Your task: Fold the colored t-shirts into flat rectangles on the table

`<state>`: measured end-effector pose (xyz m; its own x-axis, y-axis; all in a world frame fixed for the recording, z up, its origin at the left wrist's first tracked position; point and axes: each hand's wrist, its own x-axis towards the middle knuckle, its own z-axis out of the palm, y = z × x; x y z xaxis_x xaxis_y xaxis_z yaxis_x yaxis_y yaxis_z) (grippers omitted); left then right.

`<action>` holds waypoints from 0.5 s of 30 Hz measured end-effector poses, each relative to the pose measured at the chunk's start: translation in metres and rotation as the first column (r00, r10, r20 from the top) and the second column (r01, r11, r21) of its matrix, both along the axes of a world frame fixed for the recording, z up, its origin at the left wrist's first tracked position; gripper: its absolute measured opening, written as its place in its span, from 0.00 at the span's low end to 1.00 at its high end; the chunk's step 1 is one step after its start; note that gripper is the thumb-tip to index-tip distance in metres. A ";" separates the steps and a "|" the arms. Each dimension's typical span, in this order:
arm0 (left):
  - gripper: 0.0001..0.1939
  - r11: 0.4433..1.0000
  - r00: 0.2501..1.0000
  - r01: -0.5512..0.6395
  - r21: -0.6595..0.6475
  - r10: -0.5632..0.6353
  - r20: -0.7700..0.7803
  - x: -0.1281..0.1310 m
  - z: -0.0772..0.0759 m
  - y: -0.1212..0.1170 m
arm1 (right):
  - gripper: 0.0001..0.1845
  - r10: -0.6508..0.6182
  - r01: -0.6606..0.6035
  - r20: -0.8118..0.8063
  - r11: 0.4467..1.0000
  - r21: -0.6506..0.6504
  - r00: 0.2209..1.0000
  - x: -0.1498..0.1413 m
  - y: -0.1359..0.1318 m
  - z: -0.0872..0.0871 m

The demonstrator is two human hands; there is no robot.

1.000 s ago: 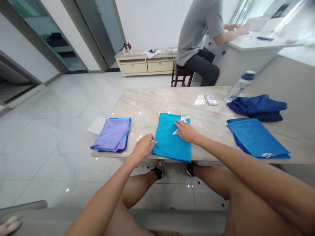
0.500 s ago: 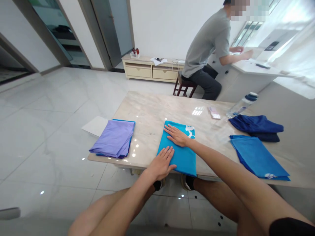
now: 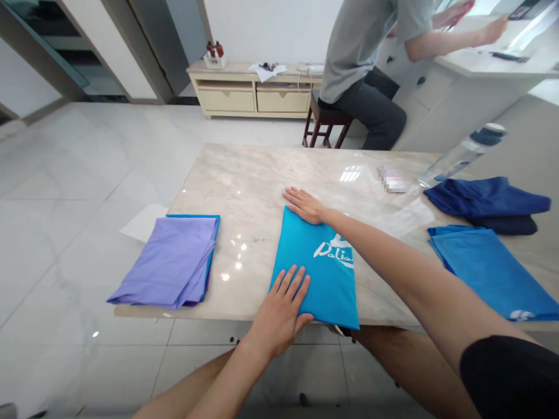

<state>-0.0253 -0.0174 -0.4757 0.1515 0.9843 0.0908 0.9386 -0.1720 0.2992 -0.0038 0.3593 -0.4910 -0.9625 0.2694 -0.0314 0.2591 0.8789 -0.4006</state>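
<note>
now left hand (image 3: pixel 279 311) and right hand (image 3: pixel 304 205) press cyan shirt (image 3: pixel 325 285)

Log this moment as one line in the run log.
left hand: flat on folded turquoise T-shirt | right hand: at its far edge

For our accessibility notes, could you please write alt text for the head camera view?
The left hand and right hand press a folded turquoise shirt on a marble table, beside a lilac cloth and a blue cloth.
</note>
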 end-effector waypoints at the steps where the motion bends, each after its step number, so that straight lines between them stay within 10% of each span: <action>1: 0.45 1.000 1.000 0.000 0.000 0.000 -0.002 0.000 0.000 0.000 | 0.41 -0.064 0.064 -0.013 0.998 0.012 0.998 0.001 0.008 0.000; 8: 0.38 0.999 0.999 0.022 0.050 -0.020 -0.030 -0.009 -0.002 0.005 | 0.38 -0.182 0.204 -0.160 0.969 0.137 0.970 0.103 -0.034 0.039; 15: 0.37 0.998 0.995 -0.033 0.049 0.038 -0.096 -0.009 -0.001 0.006 | 0.41 0.193 -0.189 0.081 0.981 -0.048 0.978 0.238 -0.175 0.057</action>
<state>-0.0346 -0.0110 -0.4763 0.1267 0.9841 0.1245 0.9684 -0.1499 0.1991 0.2346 0.1845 -0.4337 -0.9894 0.0776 -0.1226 0.1226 0.8991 -0.4202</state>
